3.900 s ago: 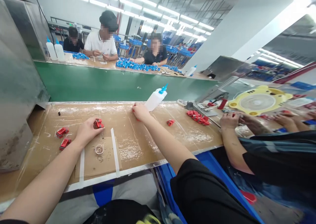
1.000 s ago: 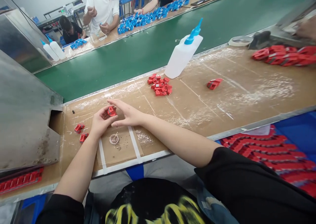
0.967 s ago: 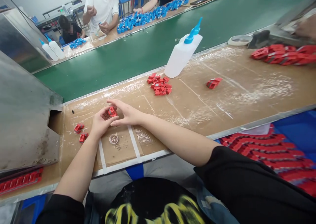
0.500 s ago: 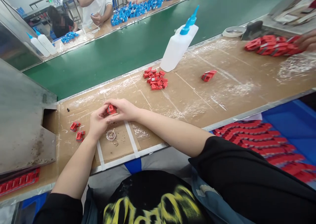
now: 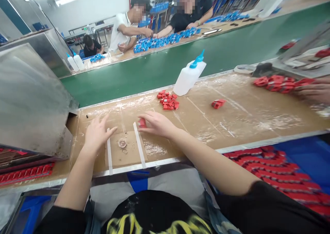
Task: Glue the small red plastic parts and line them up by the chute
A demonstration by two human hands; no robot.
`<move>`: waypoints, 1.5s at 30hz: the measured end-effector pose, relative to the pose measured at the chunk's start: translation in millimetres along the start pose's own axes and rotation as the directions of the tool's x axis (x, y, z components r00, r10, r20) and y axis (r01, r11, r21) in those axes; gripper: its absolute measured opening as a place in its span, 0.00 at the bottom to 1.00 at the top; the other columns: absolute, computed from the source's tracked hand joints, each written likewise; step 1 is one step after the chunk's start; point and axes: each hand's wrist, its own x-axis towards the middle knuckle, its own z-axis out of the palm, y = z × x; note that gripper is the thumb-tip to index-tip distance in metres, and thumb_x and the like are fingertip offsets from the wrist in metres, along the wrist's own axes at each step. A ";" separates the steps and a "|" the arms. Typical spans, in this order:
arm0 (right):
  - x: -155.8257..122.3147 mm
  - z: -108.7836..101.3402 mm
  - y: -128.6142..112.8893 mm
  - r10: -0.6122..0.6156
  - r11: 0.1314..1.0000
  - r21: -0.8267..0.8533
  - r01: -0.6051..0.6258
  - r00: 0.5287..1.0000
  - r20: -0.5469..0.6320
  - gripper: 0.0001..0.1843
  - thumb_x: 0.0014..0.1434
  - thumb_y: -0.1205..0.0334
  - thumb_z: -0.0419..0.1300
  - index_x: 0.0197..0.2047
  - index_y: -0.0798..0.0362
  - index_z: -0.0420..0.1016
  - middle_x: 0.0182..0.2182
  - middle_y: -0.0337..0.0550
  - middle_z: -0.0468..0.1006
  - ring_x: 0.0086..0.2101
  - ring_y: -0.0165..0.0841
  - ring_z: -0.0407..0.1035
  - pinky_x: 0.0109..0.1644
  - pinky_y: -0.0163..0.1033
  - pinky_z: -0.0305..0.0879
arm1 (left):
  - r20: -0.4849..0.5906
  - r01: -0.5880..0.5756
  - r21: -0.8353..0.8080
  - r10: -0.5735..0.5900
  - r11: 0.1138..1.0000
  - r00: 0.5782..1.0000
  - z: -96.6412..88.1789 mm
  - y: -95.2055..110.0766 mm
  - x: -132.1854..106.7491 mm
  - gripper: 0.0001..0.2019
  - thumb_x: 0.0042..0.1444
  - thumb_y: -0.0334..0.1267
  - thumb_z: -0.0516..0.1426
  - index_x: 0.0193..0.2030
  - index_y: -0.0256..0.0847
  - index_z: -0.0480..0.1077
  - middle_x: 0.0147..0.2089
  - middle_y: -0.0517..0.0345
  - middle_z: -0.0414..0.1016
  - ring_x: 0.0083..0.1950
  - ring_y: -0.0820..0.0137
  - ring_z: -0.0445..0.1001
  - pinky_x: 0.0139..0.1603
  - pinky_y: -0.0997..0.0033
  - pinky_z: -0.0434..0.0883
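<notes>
My left hand (image 5: 96,135) is over the left part of the brown work surface, palm down, fingers spread apart, nothing seen in it. Between the thumb and fingers of my right hand (image 5: 160,124) is a small red plastic part (image 5: 141,123), slightly blurred. Below and between the hands, a small round dish (image 5: 122,143) sits on a cardboard piece (image 5: 123,160) edged by two white strips. Past my right hand lies a pile of red plastic parts (image 5: 168,101). Whatever lies under my left hand is hidden.
Two white squeeze bottles (image 5: 183,81) with blue nozzles stand beyond the pile. A single red part (image 5: 218,104) lies to the right. A co-worker's hand (image 5: 316,91) touches red parts at far right. A green conveyor belt (image 5: 123,79) runs behind; a metal housing (image 5: 33,103) stands left.
My hands were together around the red part; now they are apart, the left one opened, the right one keeping the part. The view has tilted up, showing more of the people opposite.
</notes>
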 end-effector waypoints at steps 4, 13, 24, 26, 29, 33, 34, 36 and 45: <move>-90.7 -49.5 41.4 0.335 0.917 -0.246 -0.313 0.941 0.051 0.19 0.65 0.44 0.63 0.48 0.51 0.79 0.41 0.52 0.80 0.41 0.44 0.75 0.47 0.48 0.72 | -0.031 0.219 0.387 -0.225 0.896 0.974 0.3 -40.4 -38.2 0.30 0.62 0.63 0.55 0.58 0.40 0.74 0.52 0.32 0.72 0.52 0.40 0.73 0.46 0.50 0.72; -57.7 -98.9 48.3 0.380 0.848 -0.188 -0.496 0.815 -0.437 0.23 0.67 0.46 0.60 0.54 0.55 0.79 0.52 0.59 0.79 0.54 0.50 0.73 0.59 0.55 0.68 | 0.087 0.279 -0.678 -0.303 0.680 0.949 11.6 -52.7 -0.5 0.19 0.63 0.52 0.59 0.57 0.49 0.71 0.46 0.52 0.73 0.36 0.65 0.73 0.30 0.70 0.68; 65.5 46.1 -30.7 -0.104 0.961 0.274 0.031 0.961 0.256 0.29 0.67 0.39 0.58 0.25 0.54 0.67 0.22 0.35 0.69 0.25 0.27 0.59 0.31 0.34 0.50 | 0.331 0.292 -0.941 -0.274 -0.174 0.903 47.9 -25.5 60.2 0.22 0.57 0.38 0.65 0.58 0.47 0.71 0.44 0.57 0.74 0.32 0.75 0.73 0.29 0.76 0.74; 57.5 52.6 -32.9 -0.185 0.958 0.269 0.096 0.925 0.331 0.27 0.67 0.41 0.58 0.25 0.53 0.66 0.22 0.34 0.69 0.26 0.26 0.60 0.32 0.34 0.49 | 0.315 0.284 -0.947 -0.262 -0.148 0.912 54.0 -20.6 57.7 0.25 0.55 0.42 0.68 0.59 0.47 0.71 0.44 0.58 0.74 0.31 0.75 0.74 0.27 0.77 0.74; 52.1 52.6 -34.6 -0.277 0.944 0.277 0.181 0.891 0.360 0.21 0.68 0.50 0.56 0.26 0.53 0.63 0.24 0.35 0.70 0.28 0.27 0.62 0.34 0.35 0.50 | 0.271 0.254 -0.962 -0.260 -0.099 0.927 58.0 -13.6 59.1 0.26 0.54 0.48 0.69 0.58 0.45 0.72 0.42 0.58 0.75 0.30 0.75 0.73 0.25 0.77 0.73; 50.3 50.6 -35.6 -0.304 0.938 0.278 0.207 0.876 0.375 0.20 0.70 0.54 0.54 0.27 0.52 0.61 0.26 0.37 0.71 0.29 0.28 0.61 0.34 0.36 0.49 | 0.293 0.302 -0.953 -0.284 -0.012 0.913 62.5 -6.6 60.7 0.27 0.56 0.56 0.66 0.56 0.43 0.72 0.36 0.60 0.72 0.27 0.74 0.71 0.21 0.77 0.70; 49.1 50.5 -35.9 -0.306 0.936 0.289 0.202 0.873 0.379 0.20 0.70 0.54 0.53 0.27 0.52 0.61 0.26 0.37 0.70 0.28 0.28 0.60 0.34 0.37 0.48 | 0.323 0.334 -0.942 -0.275 -0.004 0.906 64.1 -5.3 59.7 0.26 0.57 0.57 0.65 0.55 0.43 0.72 0.36 0.60 0.72 0.27 0.74 0.71 0.22 0.76 0.70; 46.2 50.3 -36.7 -0.294 0.933 0.316 0.175 0.875 0.385 0.20 0.70 0.56 0.53 0.26 0.52 0.61 0.25 0.37 0.68 0.27 0.28 0.57 0.34 0.37 0.48 | 0.371 0.390 -0.919 -0.212 0.055 0.904 67.6 -3.0 56.5 0.25 0.57 0.55 0.64 0.55 0.44 0.72 0.38 0.59 0.72 0.29 0.74 0.71 0.23 0.76 0.71; 39.8 48.2 -42.8 -0.263 0.829 0.560 -0.013 0.874 0.410 0.21 0.65 0.61 0.57 0.23 0.52 0.55 0.20 0.30 0.53 0.24 0.24 0.47 0.31 0.35 0.45 | 0.036 0.003 -0.410 0.013 0.912 0.999 67.0 12.9 38.0 0.22 0.62 0.40 0.60 0.63 0.46 0.73 0.49 0.55 0.82 0.45 0.65 0.79 0.49 0.67 0.72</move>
